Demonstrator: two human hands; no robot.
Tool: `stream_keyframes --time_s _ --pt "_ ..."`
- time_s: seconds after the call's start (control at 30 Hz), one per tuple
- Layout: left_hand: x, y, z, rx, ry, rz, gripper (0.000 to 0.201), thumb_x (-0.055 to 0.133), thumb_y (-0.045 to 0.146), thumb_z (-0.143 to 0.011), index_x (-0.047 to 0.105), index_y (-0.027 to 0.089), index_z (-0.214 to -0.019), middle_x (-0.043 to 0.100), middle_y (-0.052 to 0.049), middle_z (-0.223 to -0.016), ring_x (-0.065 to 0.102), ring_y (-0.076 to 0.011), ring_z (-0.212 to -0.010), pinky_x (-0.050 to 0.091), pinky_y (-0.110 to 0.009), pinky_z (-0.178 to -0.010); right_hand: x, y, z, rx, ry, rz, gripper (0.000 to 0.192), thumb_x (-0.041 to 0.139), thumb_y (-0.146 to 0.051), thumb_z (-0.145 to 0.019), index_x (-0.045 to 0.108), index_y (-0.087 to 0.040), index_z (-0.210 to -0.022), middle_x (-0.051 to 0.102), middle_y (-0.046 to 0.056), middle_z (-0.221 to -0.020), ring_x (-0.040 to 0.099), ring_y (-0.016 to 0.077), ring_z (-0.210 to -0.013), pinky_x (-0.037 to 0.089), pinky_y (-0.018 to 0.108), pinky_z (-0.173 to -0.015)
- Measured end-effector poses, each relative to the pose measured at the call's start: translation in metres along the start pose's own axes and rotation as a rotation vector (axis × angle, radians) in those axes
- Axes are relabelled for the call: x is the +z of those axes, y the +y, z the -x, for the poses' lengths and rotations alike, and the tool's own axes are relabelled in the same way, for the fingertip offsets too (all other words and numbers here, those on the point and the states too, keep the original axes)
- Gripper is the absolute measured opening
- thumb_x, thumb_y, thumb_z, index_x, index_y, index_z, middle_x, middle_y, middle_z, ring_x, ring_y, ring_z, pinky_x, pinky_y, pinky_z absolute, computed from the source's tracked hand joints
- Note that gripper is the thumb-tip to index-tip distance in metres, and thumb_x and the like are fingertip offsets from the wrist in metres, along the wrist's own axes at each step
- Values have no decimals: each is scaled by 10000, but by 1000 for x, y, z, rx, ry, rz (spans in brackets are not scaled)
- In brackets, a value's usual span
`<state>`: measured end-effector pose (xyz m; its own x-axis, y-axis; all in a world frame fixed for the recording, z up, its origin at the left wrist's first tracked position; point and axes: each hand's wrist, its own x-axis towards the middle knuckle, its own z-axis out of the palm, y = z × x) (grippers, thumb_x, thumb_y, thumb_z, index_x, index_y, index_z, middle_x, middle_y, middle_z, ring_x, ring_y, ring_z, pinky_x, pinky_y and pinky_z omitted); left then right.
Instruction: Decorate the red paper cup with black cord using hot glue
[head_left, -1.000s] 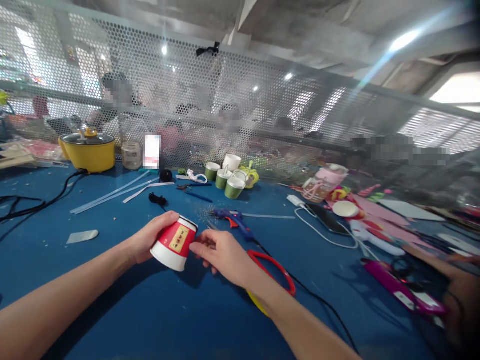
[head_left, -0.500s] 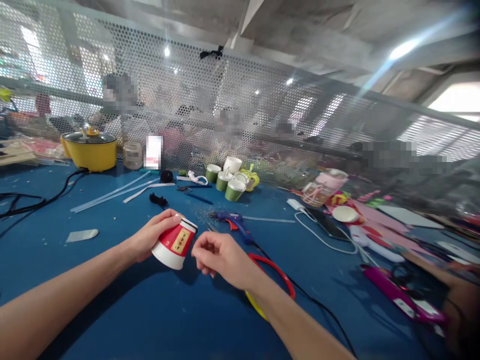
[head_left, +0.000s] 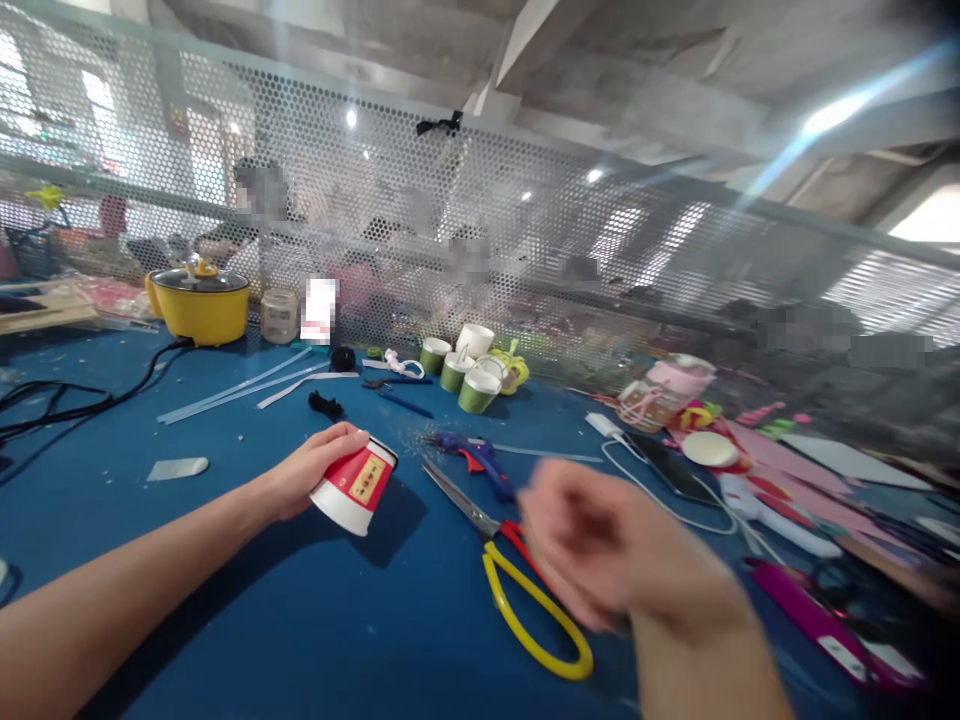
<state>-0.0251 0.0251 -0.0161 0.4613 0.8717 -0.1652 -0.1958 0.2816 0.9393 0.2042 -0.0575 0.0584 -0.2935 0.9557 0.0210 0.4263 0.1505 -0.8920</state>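
red-and-white paper cup (head_left: 354, 485) gripped tilted by left hand (head_left: 311, 470) | right hand (head_left: 600, 545) blurred above yellow-and-red-handled scissors (head_left: 517, 580), grip unreadable | scissors untouched | cup seemingly uncut

red-white cup (head_left: 353, 485), yellow label; yellow-red scissors (head_left: 517, 585); blue table (head_left: 300, 620); yellow pot (head_left: 200, 305)

Bare blue table (head_left: 225, 620) lies open at 7 o'clock; scissors (head_left: 517, 580) and glue gun (head_left: 476, 455) block 3 o'clock of the paper cup (head_left: 352, 485), green cups (head_left: 469, 375) crowd 12, cables (head_left: 67, 400) at 10
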Motion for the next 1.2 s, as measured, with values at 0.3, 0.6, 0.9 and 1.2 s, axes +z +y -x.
stream_keyframes --time_s 0.3,0.6,0.9,1.2 --pt "5 6 11 -90 -204 -53 357 622 446 -676 569 125 -821 618 -27 -689 555 -116 -558 424 -232 -545 50 16 -41 -235 0 347 179 655 -294 -699 528 -175 -740 502 12 -816 451 106 -650 414 242 -600" --pt "-8 10 6 -45 -197 22 459 609 434 -703 480 212 -1084 609 -70 -986 594 -192 -770 458 -313 -644 60 31 -47 -201 224 285 261 582 -326 -742 410 -188 -603 446 -31 -622 408 95 -555 356 219 -518" --pt "-1 10 7 34 -15 -236 408 655 377 -663 430 187 -946 599 -9 -753 561 -139 -619 393 -226 -528 -10 23 -60 95 393 625 280 358 -312 -859 494 -189 -647 575 10 -569 535 127 -541 396 250 -571" --pt "9 19 16 -11 -59 -398 492 675 355 -627 413 203 -1014 624 -9 -799 583 -164 -693 434 -256 -600 -28 84 -82 323 336 706 221 609 -51 -559 453 -181 -472 609 107 -696 577 259 -796 396 304 -669"
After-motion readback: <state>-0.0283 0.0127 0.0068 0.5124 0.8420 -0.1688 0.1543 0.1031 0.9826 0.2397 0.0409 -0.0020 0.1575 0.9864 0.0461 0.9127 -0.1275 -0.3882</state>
